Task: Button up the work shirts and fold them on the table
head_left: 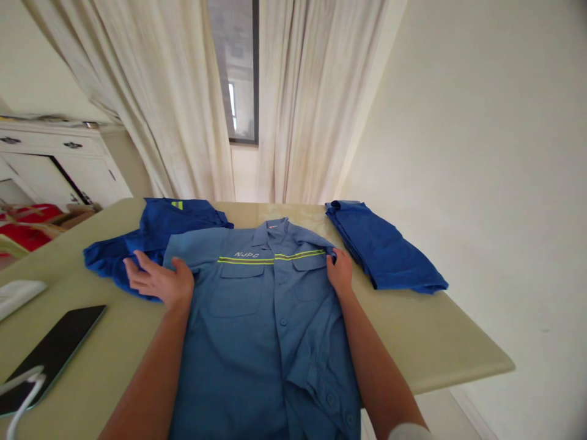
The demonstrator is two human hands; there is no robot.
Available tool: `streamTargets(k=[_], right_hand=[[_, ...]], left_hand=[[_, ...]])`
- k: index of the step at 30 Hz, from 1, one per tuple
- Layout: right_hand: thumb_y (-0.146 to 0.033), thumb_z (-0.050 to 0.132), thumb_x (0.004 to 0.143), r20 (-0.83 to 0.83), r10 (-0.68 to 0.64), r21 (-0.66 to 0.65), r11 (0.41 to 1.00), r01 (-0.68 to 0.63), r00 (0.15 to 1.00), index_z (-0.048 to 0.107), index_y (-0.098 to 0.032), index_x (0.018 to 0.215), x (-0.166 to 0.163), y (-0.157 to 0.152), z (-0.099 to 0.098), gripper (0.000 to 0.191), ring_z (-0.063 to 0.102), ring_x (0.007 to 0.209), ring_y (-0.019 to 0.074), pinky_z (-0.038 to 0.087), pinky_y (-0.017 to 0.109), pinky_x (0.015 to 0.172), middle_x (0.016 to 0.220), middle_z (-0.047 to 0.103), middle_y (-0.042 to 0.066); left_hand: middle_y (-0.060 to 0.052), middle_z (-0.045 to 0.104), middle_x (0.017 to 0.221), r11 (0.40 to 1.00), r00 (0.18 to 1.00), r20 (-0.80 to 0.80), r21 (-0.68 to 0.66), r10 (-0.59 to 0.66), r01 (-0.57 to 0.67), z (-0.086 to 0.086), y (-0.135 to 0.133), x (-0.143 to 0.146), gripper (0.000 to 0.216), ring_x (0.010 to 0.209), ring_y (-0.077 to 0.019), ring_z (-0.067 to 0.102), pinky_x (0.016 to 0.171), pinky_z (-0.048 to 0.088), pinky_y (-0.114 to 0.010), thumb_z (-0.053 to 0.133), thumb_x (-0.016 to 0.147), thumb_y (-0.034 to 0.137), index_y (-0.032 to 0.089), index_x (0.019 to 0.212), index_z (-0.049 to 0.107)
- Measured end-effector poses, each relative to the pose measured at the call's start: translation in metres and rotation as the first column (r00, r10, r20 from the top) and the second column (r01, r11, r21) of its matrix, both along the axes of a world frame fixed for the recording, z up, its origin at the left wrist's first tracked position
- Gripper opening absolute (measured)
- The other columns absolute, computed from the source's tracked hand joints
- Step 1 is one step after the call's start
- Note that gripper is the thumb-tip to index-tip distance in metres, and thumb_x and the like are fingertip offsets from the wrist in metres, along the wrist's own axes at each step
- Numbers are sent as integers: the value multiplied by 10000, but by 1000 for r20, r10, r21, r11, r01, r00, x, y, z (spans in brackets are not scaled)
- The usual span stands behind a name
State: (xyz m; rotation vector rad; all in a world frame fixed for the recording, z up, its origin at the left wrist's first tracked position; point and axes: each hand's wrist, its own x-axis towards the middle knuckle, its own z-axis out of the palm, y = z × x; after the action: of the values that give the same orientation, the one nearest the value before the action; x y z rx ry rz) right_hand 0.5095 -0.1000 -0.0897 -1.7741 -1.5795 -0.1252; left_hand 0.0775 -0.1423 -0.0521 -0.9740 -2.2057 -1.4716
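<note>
A blue-grey work shirt lies front up on the table, its collar towards the window. Yellow stripes and the letters NJPC cross its chest. One sleeve is folded down over the front on the right. My right hand pinches the cloth at the shirt's right shoulder edge. My left hand is beside the shirt's left sleeve, its fingers spread and holding nothing. Behind that hand lies a crumpled darker blue garment with a yellow-green patch.
A folded blue garment rests on the table at the right, close to the wall. On the left are a dark tablet, a white cable and a white object. Curtains hang behind the table.
</note>
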Motion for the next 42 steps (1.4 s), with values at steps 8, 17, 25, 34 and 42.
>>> streamTargets(k=[8,17,25,34,42], right_hand=[[-206,556,919,281,-19,-279,955,100,960,753,-218,1077,-32,-32,34,253,612,1071,287,453,381,919,1115,672,149],[-203,422,948,175,-307,-20,949,315,936,356,-19,1547,17,-43,54,630,521,1318,339,427,436,1051,1463,499,296],[-371,558,948,135,-230,-120,962,247,964,556,-141,1411,0,-32,32,517,533,1222,344,445,422,981,1391,553,215],[-375,580,950,36,-197,-206,958,200,980,536,-72,1438,16,-20,20,576,498,1335,367,397,485,1088,1491,486,271],[-420,521,1030,-88,633,-82,765,-639,769,604,-226,1375,-71,-42,32,404,615,1158,204,475,358,1046,1279,663,97]], left_hand=[[-89,532,1542,438,458,-158,-661,-875,609,-22,-20,93,500,1418,-285,477,1195,328,-497,431,1005,480,256,1429,573],[-83,488,1579,351,417,-96,-724,-904,594,-32,-19,86,538,1450,-264,456,1233,296,-489,391,1020,478,235,1475,544],[-83,509,1564,373,396,-127,-671,-909,640,-38,-16,85,511,1414,-273,494,1211,333,-497,420,1016,462,243,1455,561],[-24,526,1553,60,25,-62,-669,-998,741,-29,-35,114,485,1434,-199,473,1266,248,-492,412,1005,235,293,1468,544],[-49,556,1516,-7,-39,-45,-555,-998,832,-27,-49,139,471,1405,-185,493,1209,386,-410,373,993,155,278,1371,627]])
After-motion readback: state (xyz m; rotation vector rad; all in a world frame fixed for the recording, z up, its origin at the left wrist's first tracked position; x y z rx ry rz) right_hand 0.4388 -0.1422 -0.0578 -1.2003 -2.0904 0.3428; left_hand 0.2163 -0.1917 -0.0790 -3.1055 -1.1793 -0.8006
